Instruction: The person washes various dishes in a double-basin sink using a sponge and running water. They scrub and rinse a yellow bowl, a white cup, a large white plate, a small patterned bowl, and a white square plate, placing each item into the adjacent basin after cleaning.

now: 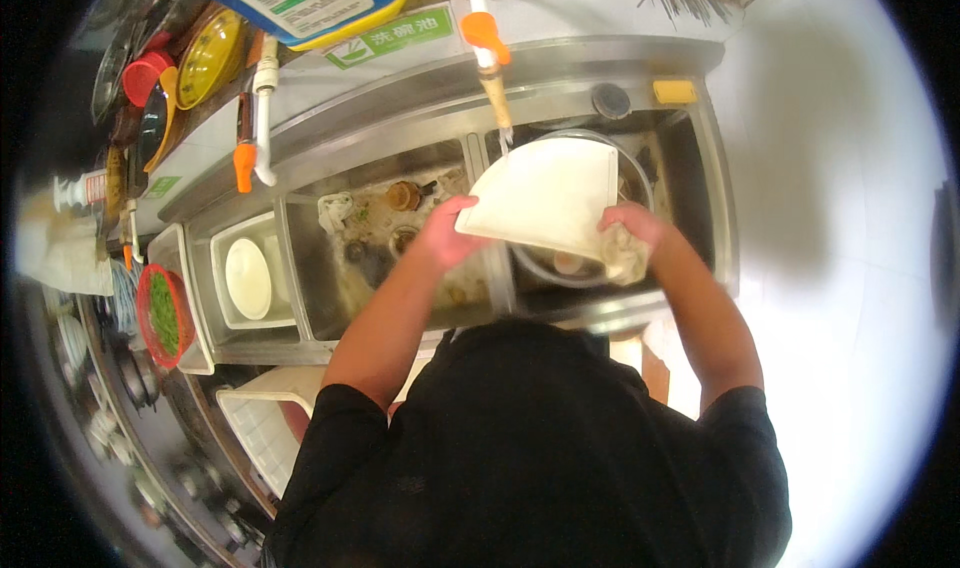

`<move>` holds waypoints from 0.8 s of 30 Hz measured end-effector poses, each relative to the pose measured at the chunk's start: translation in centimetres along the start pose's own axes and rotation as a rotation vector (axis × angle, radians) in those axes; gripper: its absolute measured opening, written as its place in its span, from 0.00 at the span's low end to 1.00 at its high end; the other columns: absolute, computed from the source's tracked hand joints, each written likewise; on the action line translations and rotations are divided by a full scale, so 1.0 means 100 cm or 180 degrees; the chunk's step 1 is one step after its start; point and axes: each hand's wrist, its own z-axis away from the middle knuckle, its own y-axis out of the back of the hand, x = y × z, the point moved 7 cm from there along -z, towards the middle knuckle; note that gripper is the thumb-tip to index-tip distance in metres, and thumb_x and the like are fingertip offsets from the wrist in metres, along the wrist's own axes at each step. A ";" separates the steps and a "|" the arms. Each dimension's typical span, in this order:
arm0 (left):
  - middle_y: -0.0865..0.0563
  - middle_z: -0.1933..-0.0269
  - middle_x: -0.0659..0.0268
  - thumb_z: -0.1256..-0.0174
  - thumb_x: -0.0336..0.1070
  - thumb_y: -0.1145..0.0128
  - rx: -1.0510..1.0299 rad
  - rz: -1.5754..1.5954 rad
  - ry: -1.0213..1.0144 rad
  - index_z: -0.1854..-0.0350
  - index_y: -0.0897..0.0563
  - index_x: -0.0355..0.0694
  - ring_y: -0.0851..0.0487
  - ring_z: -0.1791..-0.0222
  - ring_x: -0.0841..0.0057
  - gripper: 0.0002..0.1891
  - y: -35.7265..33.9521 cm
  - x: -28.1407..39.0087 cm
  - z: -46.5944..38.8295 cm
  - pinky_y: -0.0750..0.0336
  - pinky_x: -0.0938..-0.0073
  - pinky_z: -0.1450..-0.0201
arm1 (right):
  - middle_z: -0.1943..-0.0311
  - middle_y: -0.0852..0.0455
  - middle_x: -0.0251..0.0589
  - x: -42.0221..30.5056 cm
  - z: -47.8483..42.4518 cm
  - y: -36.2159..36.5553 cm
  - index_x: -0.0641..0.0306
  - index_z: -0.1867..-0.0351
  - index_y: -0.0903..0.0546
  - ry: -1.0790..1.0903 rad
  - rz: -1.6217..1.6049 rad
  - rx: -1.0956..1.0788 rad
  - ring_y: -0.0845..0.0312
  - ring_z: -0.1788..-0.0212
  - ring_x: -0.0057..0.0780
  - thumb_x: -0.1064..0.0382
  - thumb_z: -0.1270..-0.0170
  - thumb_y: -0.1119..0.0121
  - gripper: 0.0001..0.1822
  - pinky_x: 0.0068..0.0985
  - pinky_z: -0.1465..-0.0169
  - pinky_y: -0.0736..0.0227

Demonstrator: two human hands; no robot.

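A white fan-shaped plate [551, 193] is held tilted over the right sink basin, under a thin stream of water. My left hand [448, 236] grips its left corner, thumb on top. At its lower right edge, my right hand [636, 227] holds a crumpled beige cloth [624, 257] against the plate. The water comes from a tap [489, 65] with an orange handle and a tan sleeve on its spout. Beneath the plate stands a large round basin [540, 272], mostly hidden, with a small round thing showing inside.
The steel sink's middle basin [450, 298] holds a white rag [335, 212], a brown cup-like item [403, 195] and food scraps. A white oval dish [248, 278] lies in a white tub at left. A yellow sponge [674, 92] rests on the back ledge. A red basket [180, 320] contains greens.
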 end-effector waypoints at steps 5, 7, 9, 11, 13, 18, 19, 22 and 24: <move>0.20 0.47 0.48 0.59 0.25 0.49 0.0076 -0.0657 -0.0267 0.42 0.29 0.23 0.19 0.48 0.55 0.33 0.000 0.012 0.009 0.24 0.59 0.43 | 0.65 0.15 0.46 -0.046 0.005 0.002 0.73 0.57 0.20 0.0855 0.0133 0.0691 0.17 0.68 0.35 0.67 0.43 0.45 0.13 0.29 0.63 0.19; 0.19 0.48 0.49 0.60 0.23 0.50 0.0184 -0.0785 -0.0512 0.43 0.29 0.23 0.19 0.49 0.55 0.32 0.001 0.014 0.018 0.24 0.60 0.43 | 0.64 0.15 0.46 -0.062 0.003 0.014 0.71 0.57 0.20 0.1662 -0.0086 0.1112 0.17 0.66 0.34 0.65 0.40 0.45 0.13 0.29 0.61 0.20; 0.19 0.48 0.49 0.59 0.21 0.50 0.0280 -0.0711 -0.0622 0.44 0.28 0.25 0.19 0.49 0.55 0.31 0.006 0.016 0.023 0.24 0.58 0.43 | 0.62 0.15 0.40 -0.070 -0.003 0.003 0.68 0.59 0.18 0.1862 -0.0732 0.1102 0.18 0.62 0.32 0.62 0.37 0.45 0.11 0.27 0.55 0.22; 0.20 0.47 0.49 0.59 0.20 0.51 0.0428 -0.0655 -0.0625 0.44 0.28 0.25 0.20 0.48 0.55 0.31 0.012 0.013 0.028 0.25 0.58 0.42 | 0.62 0.15 0.41 -0.077 -0.003 -0.024 0.68 0.59 0.19 0.1893 -0.1281 0.1010 0.18 0.61 0.32 0.62 0.35 0.46 0.11 0.29 0.55 0.22; 0.21 0.46 0.50 0.60 0.20 0.52 0.0605 -0.0646 -0.0499 0.42 0.30 0.25 0.22 0.46 0.55 0.33 0.019 0.010 0.029 0.27 0.59 0.41 | 0.62 0.15 0.42 -0.067 -0.021 -0.029 0.68 0.58 0.20 0.1733 -0.1124 0.1020 0.17 0.61 0.34 0.60 0.34 0.46 0.13 0.31 0.55 0.21; 0.24 0.44 0.49 0.60 0.20 0.53 0.0834 -0.0241 -0.0494 0.40 0.32 0.25 0.25 0.44 0.55 0.34 0.081 0.003 0.002 0.29 0.60 0.40 | 0.62 0.15 0.43 -0.025 -0.046 -0.041 0.68 0.57 0.21 0.1156 -0.1229 0.0703 0.17 0.62 0.35 0.59 0.35 0.47 0.14 0.32 0.56 0.20; 0.24 0.43 0.48 0.59 0.20 0.53 0.0825 -0.0232 -0.0491 0.40 0.32 0.25 0.25 0.44 0.54 0.34 0.104 0.000 -0.014 0.29 0.60 0.39 | 0.62 0.15 0.43 -0.015 -0.047 -0.043 0.67 0.57 0.20 0.0991 -0.1255 0.0647 0.16 0.62 0.35 0.59 0.35 0.47 0.14 0.32 0.56 0.20; 0.24 0.45 0.47 0.59 0.20 0.52 0.0853 0.0063 -0.0527 0.41 0.32 0.25 0.25 0.45 0.53 0.33 0.147 -0.001 -0.043 0.28 0.61 0.40 | 0.63 0.14 0.43 0.003 -0.042 -0.034 0.65 0.57 0.20 0.0879 -0.1093 0.0930 0.16 0.61 0.35 0.59 0.35 0.46 0.13 0.34 0.56 0.20; 0.23 0.46 0.47 0.58 0.20 0.52 0.0915 0.0108 -0.0490 0.42 0.30 0.25 0.24 0.46 0.52 0.32 0.167 -0.002 -0.060 0.27 0.60 0.41 | 0.62 0.14 0.44 0.014 -0.045 -0.021 0.65 0.56 0.21 0.0811 -0.1099 0.0987 0.16 0.62 0.35 0.60 0.35 0.47 0.13 0.34 0.56 0.19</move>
